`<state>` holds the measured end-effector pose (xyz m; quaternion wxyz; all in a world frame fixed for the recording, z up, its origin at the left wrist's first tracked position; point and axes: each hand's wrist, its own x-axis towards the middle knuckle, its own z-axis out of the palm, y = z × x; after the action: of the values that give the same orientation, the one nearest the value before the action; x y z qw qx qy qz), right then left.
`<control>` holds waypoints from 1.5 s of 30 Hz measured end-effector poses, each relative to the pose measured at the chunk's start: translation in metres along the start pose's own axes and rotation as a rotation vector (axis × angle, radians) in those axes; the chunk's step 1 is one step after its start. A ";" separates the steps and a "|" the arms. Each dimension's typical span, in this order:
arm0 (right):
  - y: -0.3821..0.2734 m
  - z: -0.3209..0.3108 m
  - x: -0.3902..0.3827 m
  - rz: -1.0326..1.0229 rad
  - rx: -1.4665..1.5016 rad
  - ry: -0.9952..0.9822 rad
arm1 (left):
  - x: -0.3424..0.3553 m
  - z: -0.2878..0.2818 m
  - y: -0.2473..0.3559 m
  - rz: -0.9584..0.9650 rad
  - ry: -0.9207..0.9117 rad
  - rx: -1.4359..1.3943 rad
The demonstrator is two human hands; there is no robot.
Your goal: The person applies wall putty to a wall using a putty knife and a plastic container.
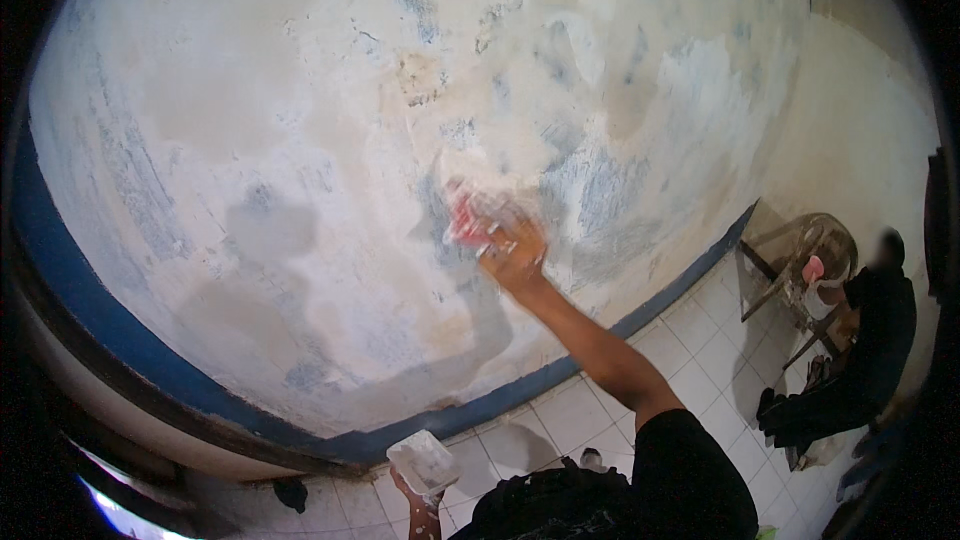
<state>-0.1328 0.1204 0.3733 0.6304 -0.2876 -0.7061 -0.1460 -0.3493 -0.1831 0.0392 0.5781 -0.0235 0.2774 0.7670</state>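
My right hand point(517, 252) is raised to the wall point(360, 240), its fingers wrapped round a red putty spreader point(466, 220). White paste covers much of the spreader and spots my fingers. The spreader is pressed to the wall or very near it, blurred by motion. Low in the view, my left hand point(422, 502) holds up a white rectangular tub point(424, 462) from below, with whitish paste in it. Pale smooth patches and rough blue-grey patches mix across the wall.
A blue band point(410, 430) runs along the wall's foot above white floor tiles point(690, 335). At right, another person point(880, 340) in dark clothes sits by a round-topped stool point(835, 240), near a pink spreader point(813, 268) and a pale container point(822, 300).
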 end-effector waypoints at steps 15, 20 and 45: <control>0.133 -0.015 -0.036 0.202 -0.149 0.135 | -0.018 0.050 -0.003 0.007 0.074 0.148; 0.037 -0.037 -0.081 -0.039 -0.046 -0.110 | 0.008 0.031 0.003 0.026 -0.012 0.188; 0.050 -0.041 -0.047 0.133 0.027 0.194 | -0.014 0.065 0.006 -0.020 0.080 0.003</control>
<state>-0.0685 0.1258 0.3266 0.7079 -0.3100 -0.6229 -0.1214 -0.3314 -0.1666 0.1015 0.5743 -0.0563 0.3012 0.7591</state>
